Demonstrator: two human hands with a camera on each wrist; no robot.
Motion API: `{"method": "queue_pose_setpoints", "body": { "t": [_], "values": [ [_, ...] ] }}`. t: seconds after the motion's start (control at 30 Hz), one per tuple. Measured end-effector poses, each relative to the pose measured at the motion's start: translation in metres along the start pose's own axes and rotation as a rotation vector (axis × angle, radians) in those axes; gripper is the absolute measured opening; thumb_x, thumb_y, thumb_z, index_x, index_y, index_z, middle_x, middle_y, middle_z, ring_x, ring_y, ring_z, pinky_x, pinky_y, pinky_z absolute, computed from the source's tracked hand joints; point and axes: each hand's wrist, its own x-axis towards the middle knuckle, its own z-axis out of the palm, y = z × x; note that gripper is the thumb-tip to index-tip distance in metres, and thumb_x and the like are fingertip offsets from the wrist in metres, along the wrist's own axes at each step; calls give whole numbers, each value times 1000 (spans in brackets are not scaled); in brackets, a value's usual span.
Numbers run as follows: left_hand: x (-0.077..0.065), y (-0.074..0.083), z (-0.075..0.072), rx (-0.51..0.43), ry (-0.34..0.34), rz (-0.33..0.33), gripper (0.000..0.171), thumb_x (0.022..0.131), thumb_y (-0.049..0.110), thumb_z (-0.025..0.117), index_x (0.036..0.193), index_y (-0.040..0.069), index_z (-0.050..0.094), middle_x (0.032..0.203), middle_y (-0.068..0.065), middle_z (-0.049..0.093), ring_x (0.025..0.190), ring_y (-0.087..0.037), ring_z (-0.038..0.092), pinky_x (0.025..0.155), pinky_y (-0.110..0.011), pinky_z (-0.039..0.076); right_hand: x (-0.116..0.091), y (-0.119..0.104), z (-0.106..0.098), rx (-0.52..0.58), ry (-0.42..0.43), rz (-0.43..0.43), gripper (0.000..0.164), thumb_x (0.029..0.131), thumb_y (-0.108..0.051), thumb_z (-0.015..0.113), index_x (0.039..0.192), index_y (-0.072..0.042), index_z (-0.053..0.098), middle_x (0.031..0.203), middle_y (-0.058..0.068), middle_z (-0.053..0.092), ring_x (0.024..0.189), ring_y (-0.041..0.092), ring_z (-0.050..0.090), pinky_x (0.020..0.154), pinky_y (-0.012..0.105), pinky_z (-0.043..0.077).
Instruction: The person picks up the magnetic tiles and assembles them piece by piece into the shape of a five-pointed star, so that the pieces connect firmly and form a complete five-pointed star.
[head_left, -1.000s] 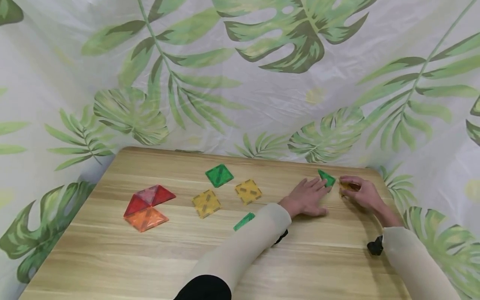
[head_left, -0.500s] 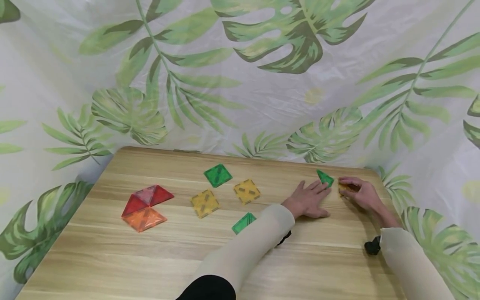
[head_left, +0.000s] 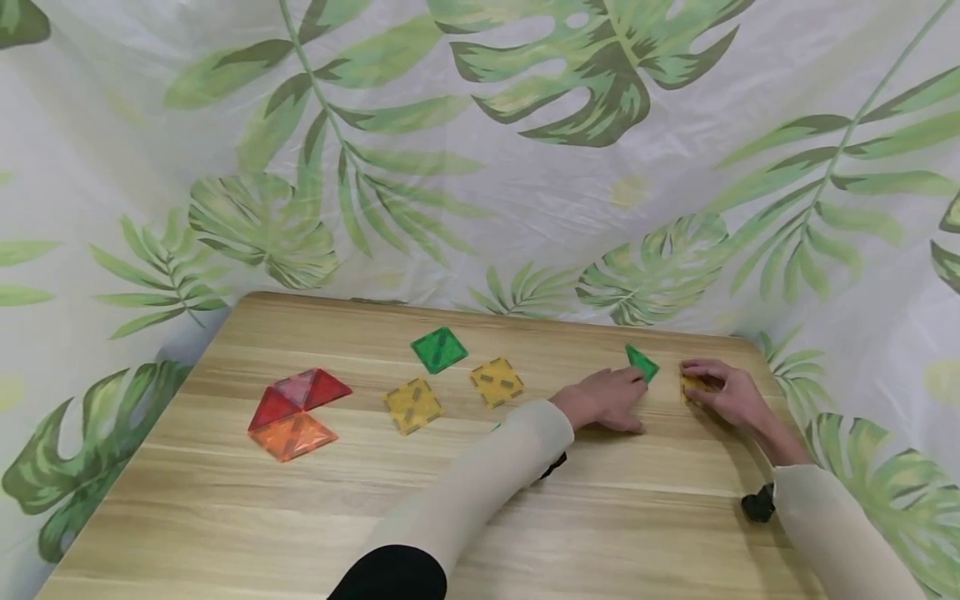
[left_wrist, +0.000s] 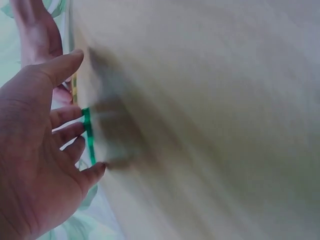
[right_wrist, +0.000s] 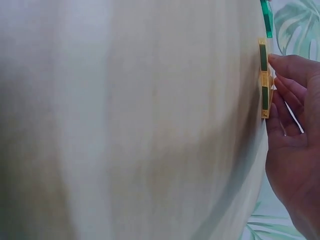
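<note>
My left hand (head_left: pixel 607 398) lies palm down at the right part of the table, its fingertips on a small green triangular magnetic tile (head_left: pixel 641 362). In the left wrist view that green tile shows edge-on beside fairly straight fingers, with the thumb spread away. To its right, my right hand (head_left: pixel 727 390) pinches a yellow magnetic tile (right_wrist: pixel 264 77) between thumb and fingers, low over the wood. Much of the yellow tile is covered by the fingers in the head view. A gap of bare wood separates the two tiles.
Two yellow square tiles (head_left: pixel 413 406) and a green square (head_left: pixel 438 349) lie mid-table. Red, pink and orange triangles form a fan (head_left: pixel 292 437) at the left. My left sleeve (head_left: pixel 480 475) nearly hides another green tile. A leaf-print curtain (head_left: pixel 525 208) hangs behind the table.
My left hand has drawn slightly left, and the green triangle has slid left with it, away from the yellow tile. The right hand keeps its hold, almost still.
</note>
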Motion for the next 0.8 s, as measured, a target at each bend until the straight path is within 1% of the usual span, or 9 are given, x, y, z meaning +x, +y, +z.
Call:
{"method": "queue_pose_setpoints", "body": {
  "t": [0.13,0.27,0.33,0.4,0.5,0.57,0.67,0.73,0.8],
  "values": [
    [-11,-10,-4,-33,-33,60,57,102,54,62,147,20,57,158,2,45,136,-10,51,110,-23,44,-5,-8,2,17,-23,-17,29,90,3,81,118,10,75,132,30,67,116,-17,51,97,3,42],
    [-21,-18,-6,-79,-60,105,55,103,48,64,149,19,58,156,1,45,135,-10,50,106,-21,46,-8,-11,5,31,-36,-53,29,89,3,82,117,9,75,132,30,67,117,-18,50,98,2,41],
    [-24,-22,-7,-99,-57,126,54,104,45,65,151,19,58,155,0,46,137,-12,48,107,-23,46,-9,-11,6,25,-39,-80,30,88,4,82,117,9,75,132,31,66,118,-18,50,98,2,40],
    [-26,-26,-7,-118,-31,137,50,104,40,67,148,18,61,154,-1,47,139,-14,47,109,-24,45,-11,-11,7,23,-45,-100,31,87,6,82,117,9,74,133,31,65,120,-19,49,99,2,40],
    [-27,-31,-8,-134,14,123,49,104,34,70,149,19,60,159,-4,45,146,-17,43,115,-28,42,-14,-11,7,-1,-51,-120,34,86,8,83,118,10,73,134,32,63,122,-18,47,100,3,40],
    [-26,-34,-8,-131,33,102,53,104,33,69,153,19,55,165,-6,41,153,-21,37,122,-31,35,-17,-12,7,-39,-46,-122,36,84,6,85,118,9,74,133,31,63,121,-15,48,99,2,40],
    [-22,-38,-7,-122,29,74,67,104,39,68,163,21,42,172,-6,32,160,-22,26,128,-33,23,-22,-13,6,-128,-32,-113,44,81,-4,91,120,6,75,132,28,64,120,4,58,96,0,39],
    [-20,-40,-5,-127,18,60,72,104,44,66,166,21,35,173,-5,29,161,-20,23,130,-32,19,-25,-15,6,-176,-24,-98,52,78,-12,95,123,4,74,132,26,66,119,22,62,94,0,38],
    [-17,-41,-1,-131,14,40,76,104,49,65,167,21,33,173,-4,30,161,-19,24,130,-31,18,-27,-17,6,-205,-23,-82,59,76,-18,97,126,4,73,132,26,66,117,39,63,93,0,37]
  ]
}}
